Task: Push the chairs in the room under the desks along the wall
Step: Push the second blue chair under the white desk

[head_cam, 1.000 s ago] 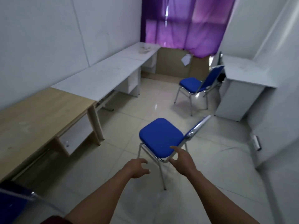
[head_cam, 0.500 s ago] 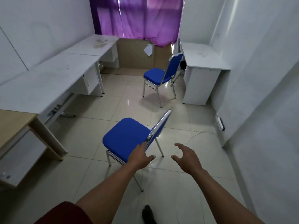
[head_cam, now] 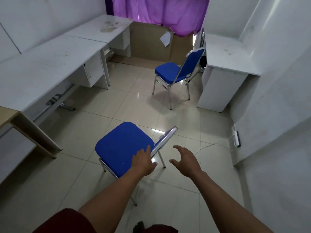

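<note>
Near blue padded chrome-framed chair (head_cam: 122,147) mid-floor, facing long white bench (head_cam: 50,68). Left hand (head_cam: 143,163) spread at backrest, right hand (head_cam: 185,161) wide, empty. Risk: one-sided shove swivels chair into bench leg.

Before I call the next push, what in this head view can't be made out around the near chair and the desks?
- Near chair: the left hand covers the seat's rear corner, so contact with the backrest frame is unclear.
- Wooden desk: cut off by the left edge.
- Far chair: its backrest hides whatever dark thing sits under the right desk.
- Right hand: fingers spread, holding nothing.
</note>
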